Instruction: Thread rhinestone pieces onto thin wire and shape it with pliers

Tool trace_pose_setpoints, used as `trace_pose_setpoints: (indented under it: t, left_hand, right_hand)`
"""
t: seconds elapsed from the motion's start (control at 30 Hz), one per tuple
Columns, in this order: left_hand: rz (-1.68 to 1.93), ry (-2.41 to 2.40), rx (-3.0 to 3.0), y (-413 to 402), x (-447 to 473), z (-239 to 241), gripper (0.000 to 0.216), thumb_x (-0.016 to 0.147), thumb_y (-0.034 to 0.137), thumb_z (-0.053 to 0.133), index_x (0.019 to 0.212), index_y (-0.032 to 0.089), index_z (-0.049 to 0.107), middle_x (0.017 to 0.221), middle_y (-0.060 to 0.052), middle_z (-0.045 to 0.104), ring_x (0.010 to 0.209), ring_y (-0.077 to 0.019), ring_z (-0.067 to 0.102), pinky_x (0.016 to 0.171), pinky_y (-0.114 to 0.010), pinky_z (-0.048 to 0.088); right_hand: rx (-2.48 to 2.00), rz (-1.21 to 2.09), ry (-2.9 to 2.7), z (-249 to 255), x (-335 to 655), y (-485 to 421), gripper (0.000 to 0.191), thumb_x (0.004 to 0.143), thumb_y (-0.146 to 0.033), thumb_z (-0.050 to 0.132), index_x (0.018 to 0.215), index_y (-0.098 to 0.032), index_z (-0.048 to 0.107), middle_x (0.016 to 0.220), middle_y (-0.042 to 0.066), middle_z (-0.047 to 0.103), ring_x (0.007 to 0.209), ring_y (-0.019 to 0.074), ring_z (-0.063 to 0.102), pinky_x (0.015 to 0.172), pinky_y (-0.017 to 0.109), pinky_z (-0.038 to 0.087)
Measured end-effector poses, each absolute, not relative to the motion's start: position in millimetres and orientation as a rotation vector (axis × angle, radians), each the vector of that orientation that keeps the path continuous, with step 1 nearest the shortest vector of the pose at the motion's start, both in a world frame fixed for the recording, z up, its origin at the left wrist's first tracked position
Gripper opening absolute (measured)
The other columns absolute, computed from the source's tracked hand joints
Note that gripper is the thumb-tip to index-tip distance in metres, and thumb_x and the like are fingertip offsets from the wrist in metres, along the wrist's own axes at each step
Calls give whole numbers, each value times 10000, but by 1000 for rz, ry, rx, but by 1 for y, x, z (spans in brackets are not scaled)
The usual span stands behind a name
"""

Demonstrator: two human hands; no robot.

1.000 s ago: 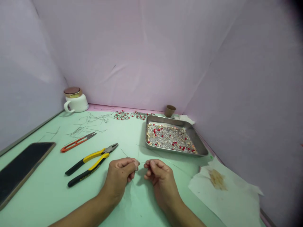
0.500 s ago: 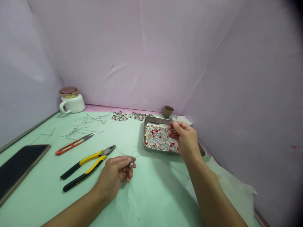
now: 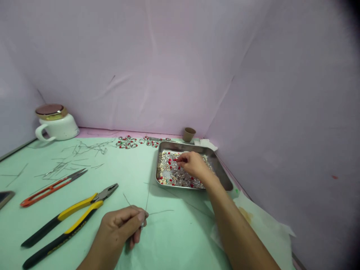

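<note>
My left hand [image 3: 126, 227] is closed in a pinch on thin wire [image 3: 161, 212], whose ends stick out from the fingertips in several directions. A small pale bead shows just under that thumb, partly hidden. Over the metal tray [image 3: 228, 184], my right hand [image 3: 192, 165] reaches down with its fingertips pinched together among the beads [image 3: 180, 176]. These beads are silver, gold-toned and red. Whether the right fingertips hold a bead is hidden. Combination pliers [image 3: 105, 193] with yellow and black handles lie left of my left hand.
Orange thread snips [image 3: 50, 191] and loose wire pieces [image 3: 62, 167] lie at the left. Behind stand a white lidded mug [image 3: 63, 127] and a small brown cup [image 3: 189, 134]. Beaded wire pieces [image 3: 127, 142] lie near the back wall. White paper [image 3: 266, 221] is at right, a phone [image 3: 5, 197] at far left.
My right hand has lowered from above the tray into the beads. My left hand keeps its pinch on the wire, now turned differently. The view has shifted to the right.
</note>
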State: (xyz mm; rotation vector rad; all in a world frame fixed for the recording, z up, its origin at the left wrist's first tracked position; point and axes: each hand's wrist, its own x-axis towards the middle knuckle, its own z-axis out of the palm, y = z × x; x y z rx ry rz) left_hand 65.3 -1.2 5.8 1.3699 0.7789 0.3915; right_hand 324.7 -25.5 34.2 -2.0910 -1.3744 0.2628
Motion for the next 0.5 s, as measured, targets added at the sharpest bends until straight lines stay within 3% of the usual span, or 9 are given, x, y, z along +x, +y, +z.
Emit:
trace_pose_setpoints:
  t: [0.27, 0.5]
  left_hand:
    - [404, 858, 1328, -2, 66, 0, 321, 644, 455, 582, 576, 143, 600, 399, 25, 442, 384, -73, 350, 375, -186, 260]
    - [360, 822, 1389, -1, 64, -4, 328, 656, 468, 573, 570, 152, 582, 413, 32, 443, 402, -74, 359, 409, -187, 304]
  right_hand:
    - [-2173, 345, -1489, 32, 335, -36, 152, 559, -80, 566, 571, -202, 657, 568, 21, 638, 510, 147, 524, 474, 242, 317]
    - [-2204, 214, -1589, 30, 319, -31, 118, 642, -162, 578, 674, -226, 673, 638, 13, 654, 579, 157, 544, 502, 243, 315]
